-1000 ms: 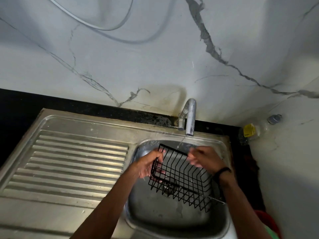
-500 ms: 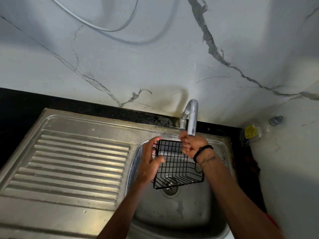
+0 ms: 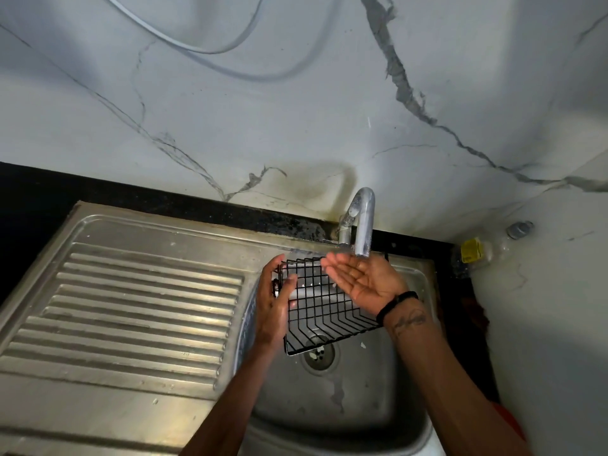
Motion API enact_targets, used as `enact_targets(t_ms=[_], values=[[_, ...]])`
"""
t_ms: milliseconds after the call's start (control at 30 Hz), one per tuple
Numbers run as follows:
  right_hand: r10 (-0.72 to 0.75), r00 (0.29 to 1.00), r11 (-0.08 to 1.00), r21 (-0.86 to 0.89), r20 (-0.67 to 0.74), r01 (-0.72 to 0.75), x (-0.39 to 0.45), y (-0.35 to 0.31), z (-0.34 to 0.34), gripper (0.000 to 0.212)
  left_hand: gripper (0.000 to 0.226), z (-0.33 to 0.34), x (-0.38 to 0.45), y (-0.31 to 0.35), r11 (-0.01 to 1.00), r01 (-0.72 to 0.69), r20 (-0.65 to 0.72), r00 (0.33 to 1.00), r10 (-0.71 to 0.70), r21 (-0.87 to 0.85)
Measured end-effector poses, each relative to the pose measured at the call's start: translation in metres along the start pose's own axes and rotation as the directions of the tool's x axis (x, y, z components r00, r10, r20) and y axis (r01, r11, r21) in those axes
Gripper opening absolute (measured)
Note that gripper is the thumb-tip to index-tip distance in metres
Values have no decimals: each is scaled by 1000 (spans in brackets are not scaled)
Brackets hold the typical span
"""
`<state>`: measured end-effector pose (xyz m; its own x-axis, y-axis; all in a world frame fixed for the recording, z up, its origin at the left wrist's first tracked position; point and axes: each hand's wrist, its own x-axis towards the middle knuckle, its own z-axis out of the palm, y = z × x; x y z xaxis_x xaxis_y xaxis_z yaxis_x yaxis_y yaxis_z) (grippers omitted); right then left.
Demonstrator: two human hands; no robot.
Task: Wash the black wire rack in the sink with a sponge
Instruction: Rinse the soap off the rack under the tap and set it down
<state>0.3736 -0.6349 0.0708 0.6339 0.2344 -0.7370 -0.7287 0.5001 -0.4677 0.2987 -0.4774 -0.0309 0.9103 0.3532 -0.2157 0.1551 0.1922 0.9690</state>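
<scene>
Hanging tilted over the basin of the steel sink [image 3: 411, 419], the black wire rack [image 3: 324, 311] sits above the drain [image 3: 318, 355], its upper edge just under the tap [image 3: 363, 222]; the left hand [image 3: 274, 304] grips the rack's left side, thumb inside the grid and fingers curled round the outer edge; the right hand [image 3: 365, 279] lies palm up with fingers straight and relaxed, holding nothing, over the rack's upper right corner and directly below the spout; whether it touches the wire cannot be told; a black band [image 3: 396, 304] circles the right wrist; left of the basin runs the ribbed draining board [image 3: 138, 307]; behind it a strip of black table [image 3: 131, 199] meets a white marble-veined wall [image 3: 296, 110]; a clear bottle [image 3: 487, 248] with a yellow label, its print too small to read, lies in the right corner; a pale hose [image 3: 184, 44] loops across the wall.
</scene>
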Motion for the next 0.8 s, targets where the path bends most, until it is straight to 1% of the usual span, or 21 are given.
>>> enact_targets(t_ms=[67, 133, 200, 233, 300, 367, 400, 467, 500, 533, 567, 600, 633, 667, 700, 733, 767, 800], values=[[24, 999, 997, -70, 26, -22, -1, 2, -6, 31, 57, 3, 1, 2, 995, 87, 26, 996, -86, -56], [-32, 998, 998, -61, -45, 29, 2, -1, -13, 33, 54, 8, 0, 3, 980, 159, 35, 987, -156, -116], [-89, 991, 989, -127, -103, 75, 6, -2, -17, 32, 52, 12, -2, 3, 964, 209, 26, 978, -208, -162], [-85, 992, 982, -179, -96, 67, 6, 0, -17, 31, 53, 14, -3, 4, 959, 225, 34, 974, -222, -174], [-85, 991, 972, -225, -103, 60, 9, 4, -15, 28, 53, 16, -2, 5, 948, 253, 55, 967, -247, -194], [-165, 973, 953, -279, -163, 115, 17, 3, -17, 20, 48, 16, -2, 2, 938, 274, 63, 962, -267, -212], [-194, 960, 951, -280, -201, 134, 21, 0, -17, 17, 47, 15, -2, 2, 937, 281, 70, 960, -273, -207], [-224, 937, 968, -176, -268, 181, 32, -1, -18, 19, 49, 15, -3, 4, 940, 285, 99, 957, -271, -187], [-238, 925, 967, -158, -296, 199, 37, 2, -21, 19, 50, 16, -4, 3, 945, 274, 110, 960, -258, -180], [-241, 924, 962, -202, -298, 186, 42, 10, -22, 18, 49, 17, -4, 5, 951, 253, 112, 965, -236, -175], [-206, 945, 943, -310, -254, 122, 42, 22, -21, 16, 47, 19, -5, 7, 960, 231, 109, 970, -216, -158], [-117, 977, 903, -428, -177, 31, 40, 35, -19, 15, 46, 21, -4, 9, 968, 206, 102, 976, -192, -141], [-1, 993, 849, -525, -119, -62, 36, 44, -18, 13, 47, 23, -3, 13, 975, 178, 101, 981, -166, -132], [75, 991, 815, -566, -110, -124, 34, 48, -18, 12, 50, 26, -3, 15, 979, 162, 108, 983, -149, -126], [90, 987, 816, -558, -132, -150, 31, 46, -19, 12, 52, 28, -2, 16, 981, 153, 123, 983, -139, -118], [67, 986, 849, -510, -151, -136, 33, 42, -20, 12, 52, 28, -2, 17, 982, 149, 130, 982, -134, -118], [27, 985, 901, -423, -168, -97, 34, 35, -23, 12, 51, 31, -3, 19, 983, 140, 132, 983, -124, -119], [-17, 986, 956, -291, -167, -33, 37, 29, -22, 13, 49, 30, 0, 21, 984, 135, 130, 984, -119, -119]])
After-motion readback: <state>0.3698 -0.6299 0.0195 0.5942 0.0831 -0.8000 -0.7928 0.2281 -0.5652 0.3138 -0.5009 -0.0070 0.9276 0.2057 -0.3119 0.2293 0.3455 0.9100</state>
